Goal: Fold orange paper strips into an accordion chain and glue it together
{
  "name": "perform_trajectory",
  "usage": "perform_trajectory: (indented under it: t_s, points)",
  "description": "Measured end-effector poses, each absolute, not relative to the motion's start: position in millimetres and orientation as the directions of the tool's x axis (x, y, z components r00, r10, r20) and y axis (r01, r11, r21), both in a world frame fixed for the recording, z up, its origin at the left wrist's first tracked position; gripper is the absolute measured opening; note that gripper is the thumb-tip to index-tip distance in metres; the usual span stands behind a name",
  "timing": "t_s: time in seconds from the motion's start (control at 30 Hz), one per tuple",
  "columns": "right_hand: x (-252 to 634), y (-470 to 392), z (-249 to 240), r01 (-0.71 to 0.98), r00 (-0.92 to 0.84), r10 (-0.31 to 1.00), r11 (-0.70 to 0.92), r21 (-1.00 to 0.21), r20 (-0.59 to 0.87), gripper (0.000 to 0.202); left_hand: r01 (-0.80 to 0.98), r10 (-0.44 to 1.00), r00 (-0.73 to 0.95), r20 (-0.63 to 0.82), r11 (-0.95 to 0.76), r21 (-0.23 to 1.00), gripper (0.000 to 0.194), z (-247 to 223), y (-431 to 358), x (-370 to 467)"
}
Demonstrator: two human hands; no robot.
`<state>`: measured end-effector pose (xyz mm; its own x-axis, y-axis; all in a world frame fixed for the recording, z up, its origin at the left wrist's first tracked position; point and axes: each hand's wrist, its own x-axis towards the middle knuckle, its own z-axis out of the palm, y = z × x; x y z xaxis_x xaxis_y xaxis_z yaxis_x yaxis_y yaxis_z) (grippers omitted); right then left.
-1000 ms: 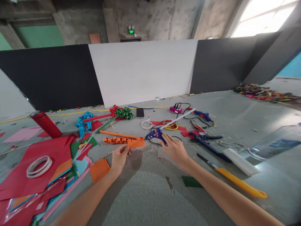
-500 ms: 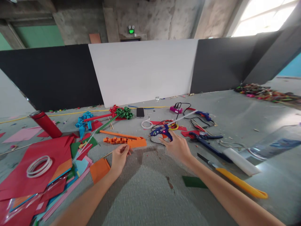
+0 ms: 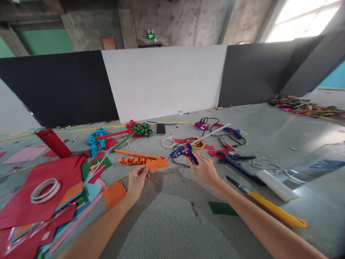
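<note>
- the strip (image 3: 158, 164), orange, lies in front of the person at the floor's middle, its left part ruffled.
- the left hand (image 3: 137, 180) pinches the strip's near edge, thumb and fingertips closed together.
- the right hand (image 3: 204, 168) has its fingers wrapped around the handle of the blue glue gun (image 3: 182, 151); the nozzle points left, near the strip's right end, and a pale stick (image 3: 212, 133) juts from the back.
- the orange rod (image 3: 133, 154) lies just beyond the ruffles.
- farther off are a green bloom (image 3: 143, 130), the phone (image 3: 161, 129) and a magenta power block (image 3: 202, 125).
- on the left, two white rings (image 3: 40, 198) lie on red sheets (image 3: 24, 205), near a red flask (image 3: 55, 144).
- on the right are pliers (image 3: 242, 168) and a yellow-handled knife (image 3: 277, 209).
</note>
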<state>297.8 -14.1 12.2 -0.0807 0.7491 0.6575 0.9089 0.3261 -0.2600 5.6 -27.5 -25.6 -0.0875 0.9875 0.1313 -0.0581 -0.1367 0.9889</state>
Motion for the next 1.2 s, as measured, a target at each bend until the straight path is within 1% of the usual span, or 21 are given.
perform_trajectory:
  t_s: [0.17, 0.4, 0.67, 0.93, 1.03, 1.2]
  points:
    - [298.1, -14.3, 7.3, 0.905, -0.121, 0.741, 0.356, -0.234, 0.661, 0.033, -0.062, 0.987, -0.088, 0.134, -0.14, 0.988, 0.028, -25.5, -27.3, 6.1]
    - [296.5, -15.8, 8.3, 0.909, -0.131, 0.727, 0.359, -0.21, 0.674, 0.036, -0.067, 0.987, -0.097, 0.132, -0.138, 0.988, 0.029, -25.0, -27.5, 6.6]
    - [296.3, -18.1, 8.8, 0.926, -0.177, 0.708, 0.356, -0.129, 0.684, 0.036, -0.105, 0.989, -0.094, 0.118, -0.128, 0.986, 0.028, -25.7, -26.9, 7.0]
    - [296.8, -18.1, 6.8, 0.927, -0.204, 0.704, 0.362, -0.096, 0.681, 0.035, -0.113, 0.988, -0.1, 0.117, -0.128, 0.985, 0.028, -25.4, -27.1, 6.6]
    - [296.3, -18.9, 7.5, 0.924, -0.204, 0.707, 0.367, -0.104, 0.677, 0.035, -0.122, 0.989, -0.099, 0.113, -0.125, 0.985, 0.028, -24.2, -27.3, 6.4]
    - [296.2, -19.3, 7.6, 0.912, -0.238, 0.69, 0.4, -0.087, 0.683, 0.034, -0.14, 0.986, -0.118, 0.114, -0.131, 0.981, 0.029, -25.0, -26.6, 6.5]
